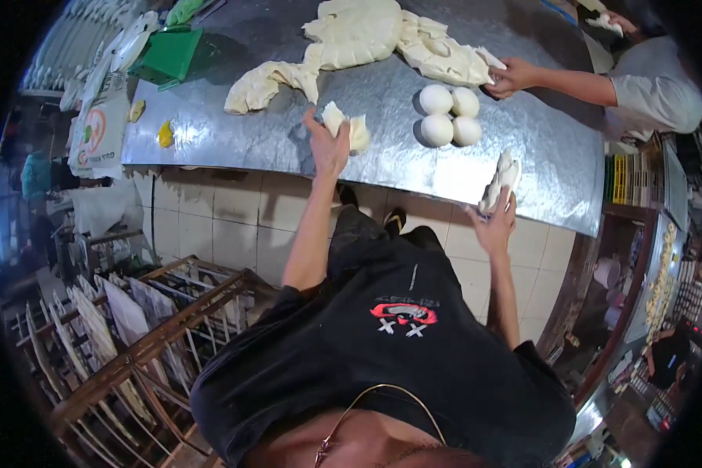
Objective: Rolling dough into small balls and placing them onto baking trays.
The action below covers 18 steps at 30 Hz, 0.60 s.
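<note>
My left hand [329,147] is closed on a torn piece of pale dough [358,134] at the near side of the metal table. Farther right, my right hand [494,225] grips a long, lumpy piece of dough [508,169] over the table's front edge. Between my hands, a little farther back, several smooth round dough balls [437,130] sit close together. Behind them lies a large dough slab [359,35], with a ragged dough strip [259,87] to its left and a thick dough length [442,56] to its right.
At the right, another person's hand [512,76] touches the end of the thick dough length. A green scale-like object [168,56] and a yellow lump [165,134] are on the table [234,140] at left. A wooden rack with boards [129,316] stands at lower left.
</note>
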Motion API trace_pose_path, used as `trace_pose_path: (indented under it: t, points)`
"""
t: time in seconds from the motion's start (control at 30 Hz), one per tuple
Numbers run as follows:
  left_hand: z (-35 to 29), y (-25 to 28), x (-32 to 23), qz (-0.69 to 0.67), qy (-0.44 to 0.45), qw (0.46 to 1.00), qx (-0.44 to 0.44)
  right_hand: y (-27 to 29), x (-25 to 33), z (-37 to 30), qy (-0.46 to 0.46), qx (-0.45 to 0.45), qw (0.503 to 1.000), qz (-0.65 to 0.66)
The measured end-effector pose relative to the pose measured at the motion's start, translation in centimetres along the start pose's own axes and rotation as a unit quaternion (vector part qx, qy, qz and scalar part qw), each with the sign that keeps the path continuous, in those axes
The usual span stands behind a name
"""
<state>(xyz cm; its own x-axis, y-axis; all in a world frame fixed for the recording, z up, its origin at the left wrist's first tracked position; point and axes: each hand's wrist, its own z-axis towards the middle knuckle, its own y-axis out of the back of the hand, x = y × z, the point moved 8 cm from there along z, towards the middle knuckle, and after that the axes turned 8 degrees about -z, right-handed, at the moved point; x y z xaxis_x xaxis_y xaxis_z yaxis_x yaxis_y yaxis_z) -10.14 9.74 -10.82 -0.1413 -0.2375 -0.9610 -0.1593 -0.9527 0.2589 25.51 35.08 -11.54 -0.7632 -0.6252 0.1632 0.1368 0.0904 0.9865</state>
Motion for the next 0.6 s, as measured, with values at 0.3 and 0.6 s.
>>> trace_pose_path:
  t: [0.3, 0.6]
  points:
    - [2.3, -10.3, -1.7, 0.277, -0.192, 0.933, 0.127, -0.4, 0.3, 12.8, -0.042, -0.17, 0.984, 0.035]
    - [7.9, -12.7, 1.3, 0.247, -0.177, 0.949, 0.089, -0.5, -4.5, 19.5, -0.117, -0.272, 0.953, 0.057]
